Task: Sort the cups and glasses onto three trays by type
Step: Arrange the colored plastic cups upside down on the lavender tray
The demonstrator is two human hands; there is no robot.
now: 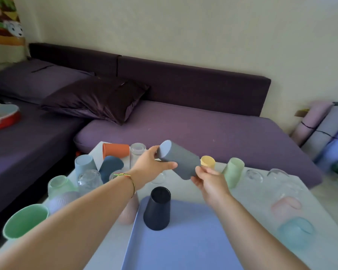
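You hold the grey cup (179, 159) in the air, tilted, its base up and to the left, above the far end of the blue tray (183, 240). Your left hand (150, 164) grips it near the base, thumb on top; your right hand (207, 181) pinches the rim end from below. Both hands are closed on this one cup.

On the blue tray: one dark navy cup (158, 208), upside down, near the tray's far left corner. Nothing else on it, as far as the view shows.

Left of the tray, unsorted: a mint green cup (25, 221), a pinkish ribbed cup (128, 213) just beside the tray edge, clear glasses (89, 180), a light blue cup (85, 164), a teal cup (110, 167) and an orange cup (115, 150) on its side. Beyond the tray: a yellow cup (207, 161) and a pale green cup (233, 170). Right of it: more glassware, pink and blue tinted, blurred.

Judgement: early stage. One cup placed, one in hand, most left. Only one tray is in view.
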